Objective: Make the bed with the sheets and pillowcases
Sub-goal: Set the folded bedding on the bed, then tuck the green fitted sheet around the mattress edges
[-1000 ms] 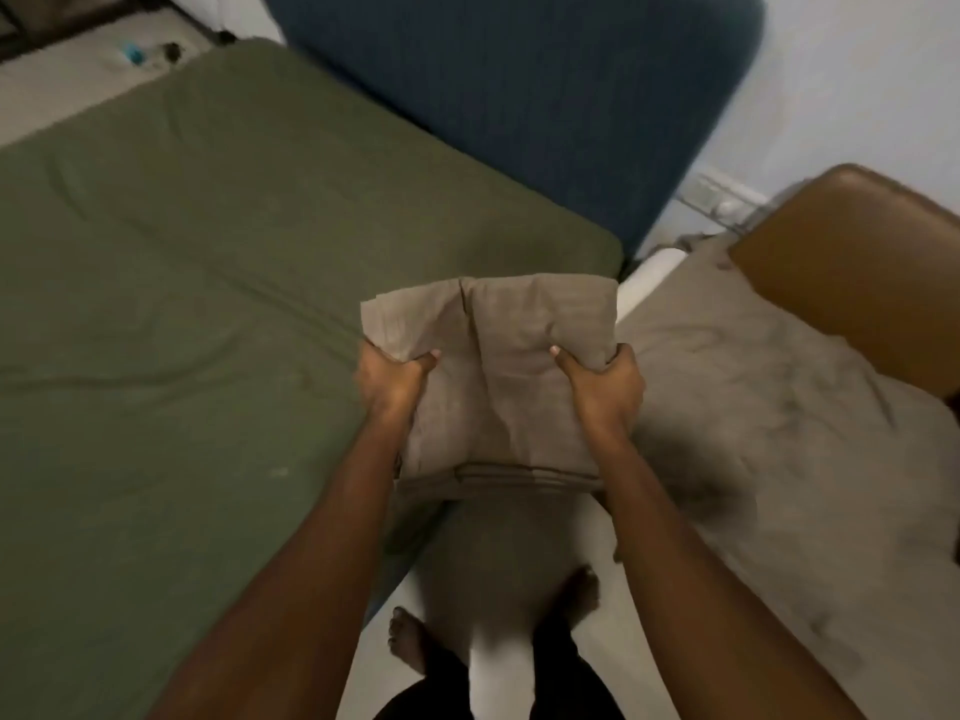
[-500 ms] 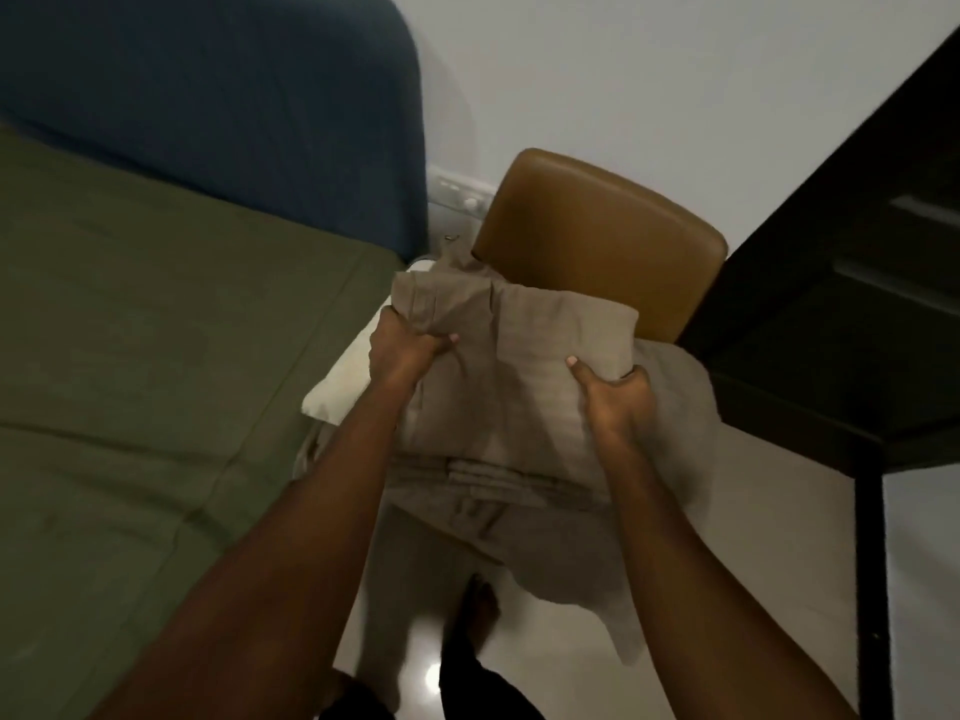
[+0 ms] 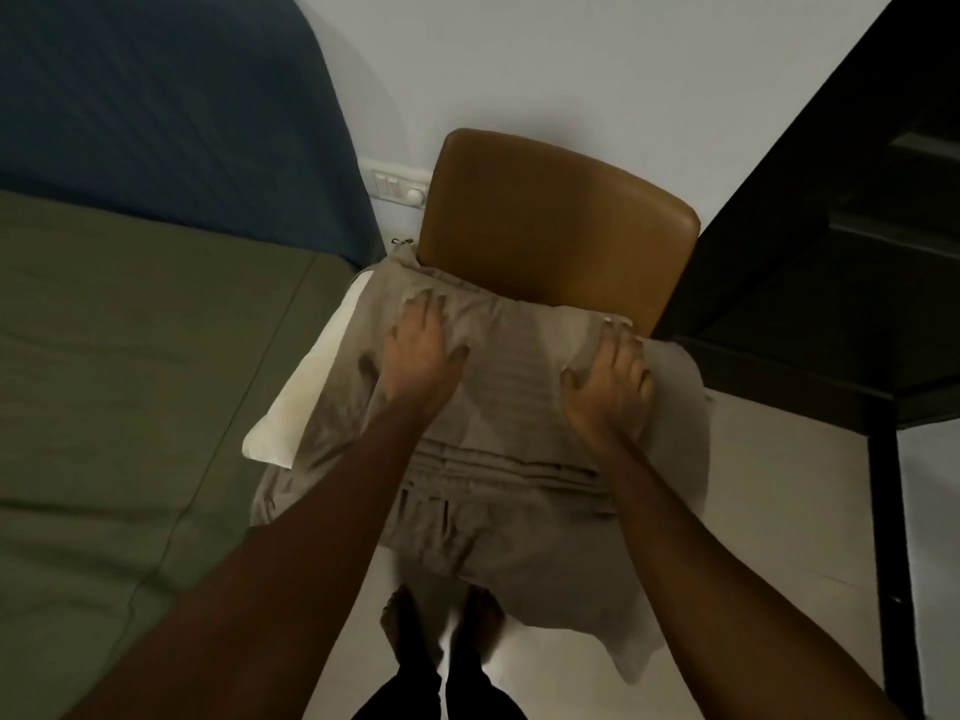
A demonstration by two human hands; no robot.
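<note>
While flat on soft folded taupe sheets (image 3: 511, 392), left hand (image 3: 421, 356) and right hand (image 3: 608, 381); fingers (image 3: 428, 318) straight, apart

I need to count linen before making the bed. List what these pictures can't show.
Chair seat, head view: buried under the linen pile.
Pillow: only a white edge shows from under the pile.
Folded stack: piece count unclear; left hand and right hand lie flat on it, and the layers are blurred.
Bed: cut off by left and bottom edges.
</note>
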